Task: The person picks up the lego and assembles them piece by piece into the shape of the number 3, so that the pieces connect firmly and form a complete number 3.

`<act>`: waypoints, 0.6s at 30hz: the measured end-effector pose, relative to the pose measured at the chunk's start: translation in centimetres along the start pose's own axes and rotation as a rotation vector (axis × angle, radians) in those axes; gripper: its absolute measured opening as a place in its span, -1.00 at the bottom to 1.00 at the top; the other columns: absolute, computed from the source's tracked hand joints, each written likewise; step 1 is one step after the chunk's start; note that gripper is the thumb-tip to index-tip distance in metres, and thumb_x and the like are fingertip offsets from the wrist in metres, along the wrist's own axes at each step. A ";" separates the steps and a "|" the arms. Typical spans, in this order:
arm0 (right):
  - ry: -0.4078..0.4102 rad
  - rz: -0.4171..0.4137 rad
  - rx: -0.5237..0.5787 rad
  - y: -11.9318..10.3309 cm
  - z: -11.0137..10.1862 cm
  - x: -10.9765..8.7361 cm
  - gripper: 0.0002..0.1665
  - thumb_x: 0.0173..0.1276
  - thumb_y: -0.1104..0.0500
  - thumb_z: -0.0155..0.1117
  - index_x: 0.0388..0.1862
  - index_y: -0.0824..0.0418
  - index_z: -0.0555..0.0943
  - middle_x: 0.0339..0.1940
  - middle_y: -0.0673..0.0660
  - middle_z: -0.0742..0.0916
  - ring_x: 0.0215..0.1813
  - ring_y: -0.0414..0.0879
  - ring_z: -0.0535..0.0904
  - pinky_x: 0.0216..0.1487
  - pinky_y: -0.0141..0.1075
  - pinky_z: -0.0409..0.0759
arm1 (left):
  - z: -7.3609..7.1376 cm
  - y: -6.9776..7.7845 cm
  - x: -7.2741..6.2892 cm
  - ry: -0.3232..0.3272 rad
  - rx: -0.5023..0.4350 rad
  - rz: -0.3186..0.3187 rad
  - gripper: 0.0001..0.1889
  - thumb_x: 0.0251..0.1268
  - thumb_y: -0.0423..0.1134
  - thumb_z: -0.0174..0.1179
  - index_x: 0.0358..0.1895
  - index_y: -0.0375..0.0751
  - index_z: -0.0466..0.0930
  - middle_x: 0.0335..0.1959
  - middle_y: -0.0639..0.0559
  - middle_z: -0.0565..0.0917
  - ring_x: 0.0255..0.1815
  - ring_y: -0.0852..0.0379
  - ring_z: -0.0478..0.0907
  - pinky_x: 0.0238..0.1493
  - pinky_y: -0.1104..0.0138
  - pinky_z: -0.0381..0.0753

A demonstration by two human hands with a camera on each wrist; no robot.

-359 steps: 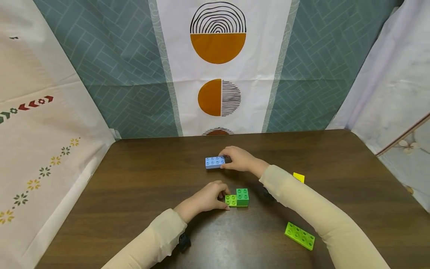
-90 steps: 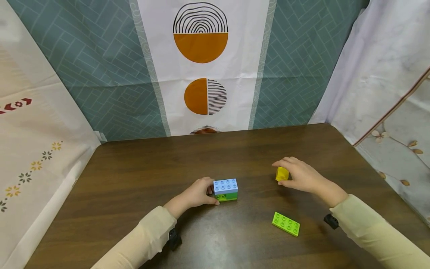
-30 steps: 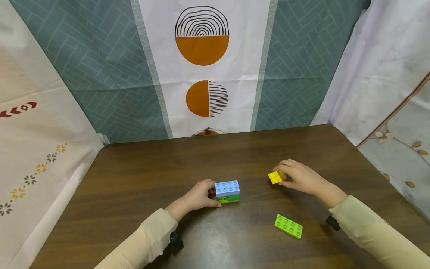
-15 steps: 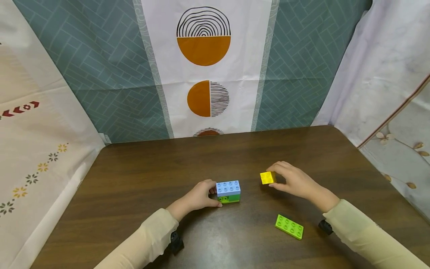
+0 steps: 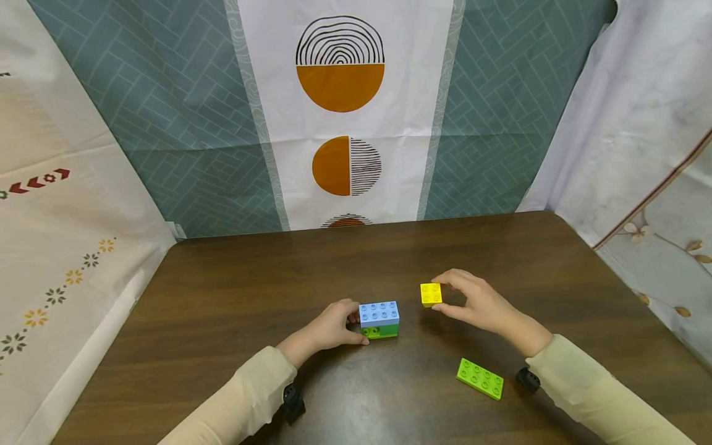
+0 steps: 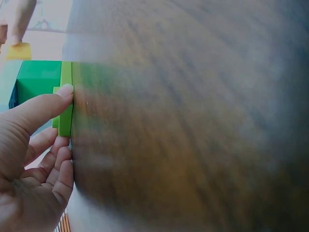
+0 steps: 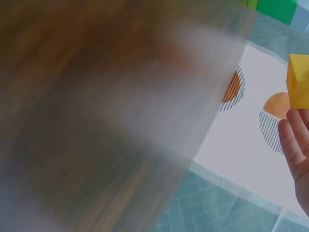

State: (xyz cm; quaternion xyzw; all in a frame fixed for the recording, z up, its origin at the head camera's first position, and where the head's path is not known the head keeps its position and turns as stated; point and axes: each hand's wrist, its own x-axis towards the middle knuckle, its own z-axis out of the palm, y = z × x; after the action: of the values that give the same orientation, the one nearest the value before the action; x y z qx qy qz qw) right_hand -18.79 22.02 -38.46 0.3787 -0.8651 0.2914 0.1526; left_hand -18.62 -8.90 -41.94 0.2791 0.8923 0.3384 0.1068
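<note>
Dark wood-grain tabletop [image 5: 239, 278] lies under everything, with a brick stack [image 5: 379, 319] standing upright near its middle. Closest to the camera, a pale left sleeve [image 5: 233, 398] comes in on the near left side of the stack and a matching right sleeve [image 5: 589, 383] on the near right. Each wrist has a black device below the cuff.

On the stack's near right side, well apart from it, a loose lime brick [image 5: 481, 379] lies flat and slanted, its eight studs up.

The stack has a lime base [image 6: 66, 116] at the bottom, a green brick [image 6: 41, 77] on the base's right end, and a light blue brick [image 5: 379, 313] across the top. At its left end is the left hand [image 5: 328, 327], gripping the lime base with the thumb against the near side and fingers behind; the lower fingers are curled close together.

To the right of the stack and slightly farther back, the right hand [image 5: 478, 303] pinches a yellow brick [image 5: 431, 295] between thumb and fingers, off the table, its four studs showing.

Well beyond the stack hang teal patterned cloth [image 5: 183, 93] and a white strip [image 5: 411, 93] printed with orange and black-lined half circles.
</note>
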 end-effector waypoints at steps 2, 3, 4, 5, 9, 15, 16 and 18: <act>0.013 0.018 0.024 -0.2 0.2 0.2 -0.45 -0.06 0.30 0.55 -0.05 0.24 0.55 -0.16 0.06 0.67 -0.21 -0.02 0.56 -0.21 -0.14 0.63 | 0.0 0.0 0.0 -0.001 -0.002 0.001 -0.66 -0.08 -0.22 0.48 -0.32 -0.28 0.52 -0.35 0.02 0.49 -0.31 0.17 0.39 -0.26 0.36 0.43; 0.018 0.035 0.043 -0.3 0.3 0.3 -0.46 -0.06 0.31 0.55 -0.05 0.24 0.55 -0.17 0.06 0.68 -0.23 -0.03 0.57 -0.21 -0.14 0.63 | 0.0 0.0 0.0 -0.001 -0.003 0.001 -0.66 -0.08 -0.22 0.48 -0.31 -0.28 0.52 -0.35 0.02 0.49 -0.31 0.17 0.39 -0.26 0.36 0.44; 0.024 0.052 0.063 -0.4 0.4 0.4 -0.46 -0.05 0.32 0.54 -0.05 0.24 0.55 -0.17 0.07 0.68 -0.23 -0.03 0.58 -0.21 -0.15 0.63 | 0.0 0.0 0.0 0.000 -0.003 0.001 -0.66 -0.08 -0.22 0.48 -0.31 -0.28 0.52 -0.35 0.02 0.50 -0.31 0.17 0.39 -0.26 0.36 0.44; 0.029 0.071 0.083 -0.4 0.5 0.5 -0.47 -0.04 0.32 0.53 -0.05 0.24 0.55 -0.18 0.07 0.69 -0.24 -0.04 0.58 -0.21 -0.15 0.63 | 0.0 0.0 0.0 0.001 -0.004 0.001 -0.65 -0.08 -0.22 0.48 -0.31 -0.28 0.53 -0.35 0.02 0.50 -0.31 0.17 0.40 -0.26 0.35 0.44; 0.046 0.128 0.179 -0.7 1.1 0.7 -0.52 0.01 0.34 0.50 -0.05 0.26 0.56 -0.19 0.11 0.70 -0.26 -0.03 0.60 -0.20 -0.16 0.63 | 0.0 -0.1 0.0 0.000 -0.003 0.002 -0.65 -0.08 -0.21 0.48 -0.29 -0.29 0.53 -0.35 0.02 0.50 -0.31 0.17 0.40 -0.26 0.35 0.44; 0.035 0.168 0.261 -1.3 1.6 1.2 -0.52 0.04 0.33 0.48 -0.03 0.25 0.56 -0.16 0.10 0.70 -0.22 -0.16 0.58 -0.16 -0.17 0.62 | 0.0 -0.1 0.4 -0.008 0.009 -0.005 -0.64 -0.07 -0.20 0.48 -0.27 -0.29 0.53 -0.34 0.02 0.49 -0.31 0.17 0.39 -0.26 0.35 0.44; 0.030 0.168 0.269 -1.4 1.7 1.4 -0.52 0.04 0.33 0.48 -0.03 0.24 0.55 -0.16 0.10 0.70 -0.21 -0.19 0.58 -0.15 -0.17 0.63 | 0.0 -0.1 0.4 -0.008 0.009 -0.007 -0.63 -0.06 -0.19 0.48 -0.26 -0.29 0.53 -0.34 0.02 0.49 -0.31 0.17 0.39 -0.26 0.34 0.44; 0.017 0.167 0.286 -1.6 1.8 1.7 -0.52 0.05 0.33 0.48 -0.02 0.24 0.55 -0.15 0.09 0.69 -0.20 -0.21 0.57 -0.14 -0.13 0.63 | 0.0 -0.1 0.5 -0.010 0.008 -0.010 -0.63 -0.06 -0.20 0.48 -0.26 -0.29 0.53 -0.33 0.01 0.50 -0.31 0.17 0.39 -0.26 0.34 0.45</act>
State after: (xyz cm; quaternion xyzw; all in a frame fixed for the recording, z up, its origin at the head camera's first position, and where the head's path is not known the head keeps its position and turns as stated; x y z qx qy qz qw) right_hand -18.78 19.07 -38.48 0.3209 -0.8418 0.4266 0.0798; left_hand -19.06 -8.66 -41.95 0.2767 0.8945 0.3329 0.1116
